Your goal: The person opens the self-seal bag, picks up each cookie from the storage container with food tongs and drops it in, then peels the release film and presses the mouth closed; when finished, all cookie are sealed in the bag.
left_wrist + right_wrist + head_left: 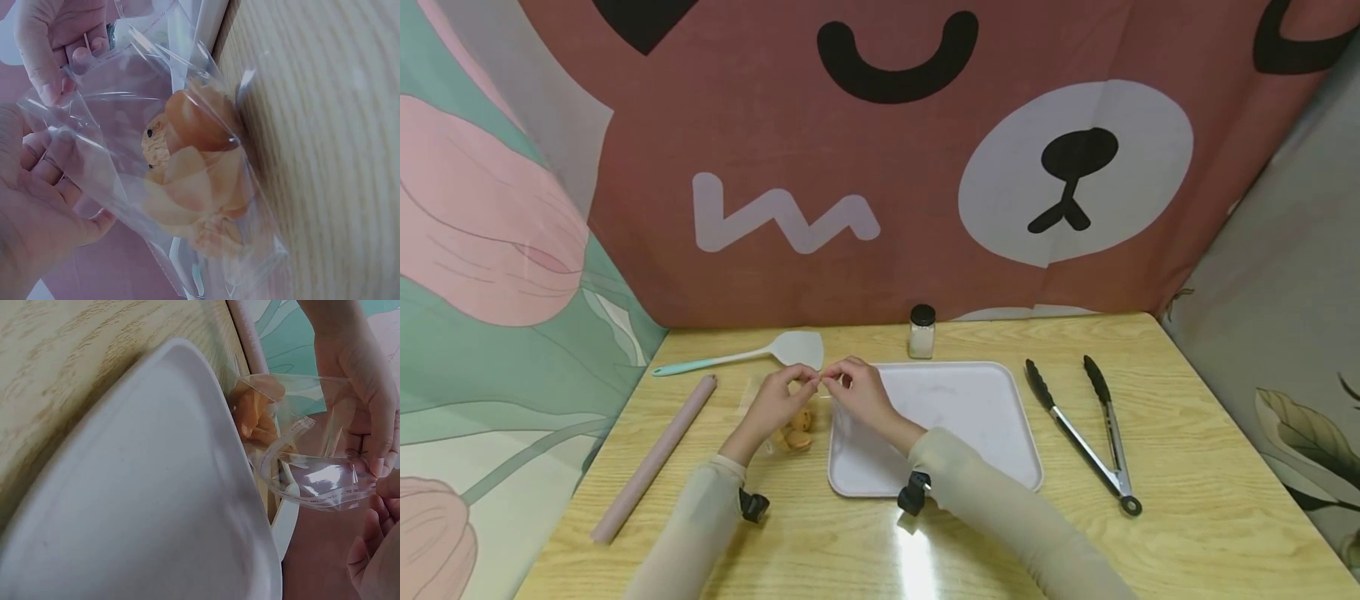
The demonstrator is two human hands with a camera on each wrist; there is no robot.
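Observation:
A clear plastic bag [322, 481] with a printed strip along its mouth stands just left of the white tray [958, 425]. Inside its lower part lie several tan, rounded baked pieces [200, 169], one with dark specks. My left hand [781, 402] pinches the bag's upper edge between thumb and fingers. Close beside it, fingertips nearly meeting, my right hand [862, 393] pinches the same edge. Both wrist views show the bag's mouth [337, 499] stretched near the fingertips, and the right wrist view shows the pieces down by the tray's rim.
Behind the hands lies a white spatula [797, 347] with a mint handle. A pink rolling rod [655, 458] lies at the left. A black-lidded shaker [922, 333] stands behind the tray. Spread tongs [1090, 446] lie to the right. A printed cloth [910, 167] hangs along the table's back edge.

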